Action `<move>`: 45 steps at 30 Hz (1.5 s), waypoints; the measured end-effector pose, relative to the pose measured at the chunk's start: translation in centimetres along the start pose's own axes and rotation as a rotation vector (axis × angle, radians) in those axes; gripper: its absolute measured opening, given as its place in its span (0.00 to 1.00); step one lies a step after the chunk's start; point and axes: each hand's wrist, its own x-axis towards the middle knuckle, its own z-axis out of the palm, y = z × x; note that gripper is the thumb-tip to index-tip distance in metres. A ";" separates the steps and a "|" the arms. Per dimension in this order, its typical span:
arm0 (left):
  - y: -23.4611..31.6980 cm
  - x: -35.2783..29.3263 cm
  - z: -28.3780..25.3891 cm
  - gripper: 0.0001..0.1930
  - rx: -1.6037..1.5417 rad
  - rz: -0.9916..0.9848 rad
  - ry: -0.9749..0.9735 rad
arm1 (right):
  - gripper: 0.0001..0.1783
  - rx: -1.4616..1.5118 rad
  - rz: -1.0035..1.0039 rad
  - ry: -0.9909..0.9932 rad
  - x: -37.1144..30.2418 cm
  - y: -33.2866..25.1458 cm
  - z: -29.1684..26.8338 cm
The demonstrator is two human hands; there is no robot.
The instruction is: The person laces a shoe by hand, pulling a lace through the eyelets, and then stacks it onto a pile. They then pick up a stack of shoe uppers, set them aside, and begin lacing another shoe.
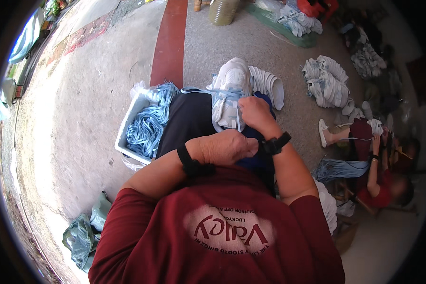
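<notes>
A white sneaker (233, 75) lies across my lap, its toe pointing away from me. Light blue shoelace (229, 94) crosses its upper, and a loose length trails off to the left over my dark trouser leg. My right hand (256, 113) is closed at the right side of the lacing, fingertips pinched against the lace there. Nearer my body, my left hand (229, 146) is curled into a fist below the shoe's opening. A pale strip runs down from the shoe toward it, but what the fist holds is hidden.
Beside my left leg stands a white foam box (123, 137) heaped with blue shoelaces (149, 130). More white shoe pieces (270, 87) lie just beyond the sneaker. White shoes (325, 81) are piled on the right, near a seated person (376, 182) handling one. A clear tub (222, 12) stands ahead.
</notes>
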 end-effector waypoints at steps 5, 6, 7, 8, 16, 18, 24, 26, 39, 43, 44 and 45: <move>0.2 -0.6 -0.5 0.03 0.003 -0.056 0.017 | 0.06 -0.105 -0.015 -0.058 0.7 -0.4 0.3; 0.2 -0.6 -0.4 0.03 0.000 -0.054 0.022 | 0.05 -0.111 -0.002 -0.038 0.8 -0.6 0.6; 0.2 -0.6 -0.4 0.02 -0.003 -0.032 0.038 | 0.05 -0.116 0.011 -0.018 0.9 -0.7 0.8; 0.2 -0.6 -0.3 0.02 -0.006 -0.010 0.053 | 0.05 -0.119 0.010 -0.020 0.9 -0.8 1.0; -0.7 -1.1 -0.9 0.05 -0.037 -0.039 0.063 | 0.02 -0.020 -0.202 0.285 -0.4 -0.3 2.7; -1.6 -1.6 -1.9 0.09 0.031 -0.088 0.220 | 0.02 0.053 -0.157 0.309 -0.8 0.5 2.5; -5.4 -2.5 -2.7 0.08 0.275 -0.475 0.539 | 0.01 0.225 -0.129 0.423 -0.2 0.1 4.1; -6.0 -1.9 -2.4 0.10 0.337 -0.483 0.594 | 0.02 0.215 -0.140 0.490 0.0 0.2 4.9; -7.0 -1.0 -1.7 0.08 0.426 -0.550 0.573 | 0.02 0.323 -0.028 0.657 -0.6 -0.1 6.1; -6.8 0.1 -1.1 0.07 0.551 -0.566 0.615 | 0.02 0.326 -0.011 0.684 -0.6 0.0 6.1; -6.8 0.3 -1.1 0.07 0.622 -0.624 0.533 | 0.02 0.326 -0.010 0.689 -0.7 0.0 6.2; -7.0 0.4 -1.1 0.07 0.627 -0.619 0.532 | 0.02 0.363 0.016 0.698 -0.7 -0.2 6.4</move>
